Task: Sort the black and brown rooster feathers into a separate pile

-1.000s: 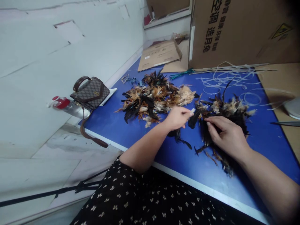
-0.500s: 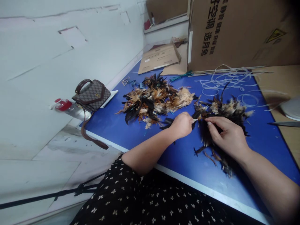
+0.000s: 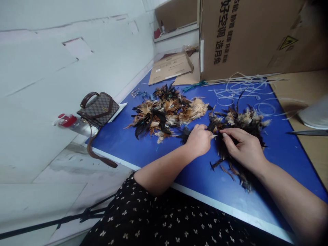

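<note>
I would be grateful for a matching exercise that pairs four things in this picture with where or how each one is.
Things:
1. handbag
2. cardboard box
3. white cords
4. left hand

States:
A. closed, pinching a feather
B. lying in loops on the blue table
C. at the table's left edge, beside a red-capped bottle
D. standing at the table's far end, printed with characters

Pairs: 1-C, 2-D, 3-B, 4-A
</note>
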`<state>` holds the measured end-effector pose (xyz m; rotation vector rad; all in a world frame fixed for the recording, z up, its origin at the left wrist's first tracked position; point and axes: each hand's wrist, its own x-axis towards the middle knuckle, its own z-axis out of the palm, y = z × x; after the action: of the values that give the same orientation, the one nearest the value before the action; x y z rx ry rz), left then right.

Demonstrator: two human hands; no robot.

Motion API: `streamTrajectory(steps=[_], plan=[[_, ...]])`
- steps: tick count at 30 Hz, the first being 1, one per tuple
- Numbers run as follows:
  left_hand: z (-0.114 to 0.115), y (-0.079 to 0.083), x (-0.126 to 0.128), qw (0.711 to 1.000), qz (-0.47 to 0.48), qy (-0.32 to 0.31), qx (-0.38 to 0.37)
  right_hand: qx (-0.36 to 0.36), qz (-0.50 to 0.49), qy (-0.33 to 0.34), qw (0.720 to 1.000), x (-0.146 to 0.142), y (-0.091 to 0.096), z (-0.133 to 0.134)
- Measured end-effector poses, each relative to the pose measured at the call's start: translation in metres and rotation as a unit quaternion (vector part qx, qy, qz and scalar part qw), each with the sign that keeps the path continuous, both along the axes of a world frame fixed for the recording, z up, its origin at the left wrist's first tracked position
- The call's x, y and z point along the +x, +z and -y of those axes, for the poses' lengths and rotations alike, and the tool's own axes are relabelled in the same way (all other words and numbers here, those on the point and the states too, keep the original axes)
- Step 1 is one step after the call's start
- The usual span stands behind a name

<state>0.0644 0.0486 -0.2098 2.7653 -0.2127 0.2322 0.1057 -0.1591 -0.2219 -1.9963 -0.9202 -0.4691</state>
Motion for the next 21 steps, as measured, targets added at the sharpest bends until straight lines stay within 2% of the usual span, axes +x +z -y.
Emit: streamTrajectory(steps=[3, 5, 8, 11, 13, 15, 18, 21], plan=[[0.001, -0.001, 0.002, 0.999, -0.014, -0.001, 0.046, -0.004, 0.001, 0.007, 1.000, 0.000, 0.000, 0.000], [-0.003, -0.003, 0.006, 0.999, -0.012, 0.008, 0.033, 0.001, -0.002, 0.011, 1.000, 0.000, 0.001, 0.000], [-0.013, -0.008, 0.013, 0.998, 0.043, 0.013, -0.046, 0.018, -0.028, 0.005, 0.999, -0.001, 0.001, 0.000], [-0.017, -0.010, 0.014, 0.969, 0.193, 0.011, -0.151, 0.060, -0.113, -0.020, 0.992, -0.002, 0.001, 0.000], [-0.012, -0.008, 0.011, 0.940, 0.269, -0.025, -0.207, 0.118, -0.186, -0.029, 0.975, -0.003, 0.004, -0.001], [-0.004, -0.005, 0.004, 0.922, 0.292, -0.082, -0.240, 0.190, -0.233, -0.028, 0.953, -0.005, 0.012, -0.002], [0.010, -0.004, -0.006, 0.910, 0.278, -0.156, -0.265, 0.275, -0.241, -0.032, 0.930, -0.011, 0.027, -0.004], [0.019, -0.003, -0.012, 0.902, 0.234, -0.201, -0.301, 0.313, -0.262, -0.007, 0.913, -0.016, 0.037, -0.005]])
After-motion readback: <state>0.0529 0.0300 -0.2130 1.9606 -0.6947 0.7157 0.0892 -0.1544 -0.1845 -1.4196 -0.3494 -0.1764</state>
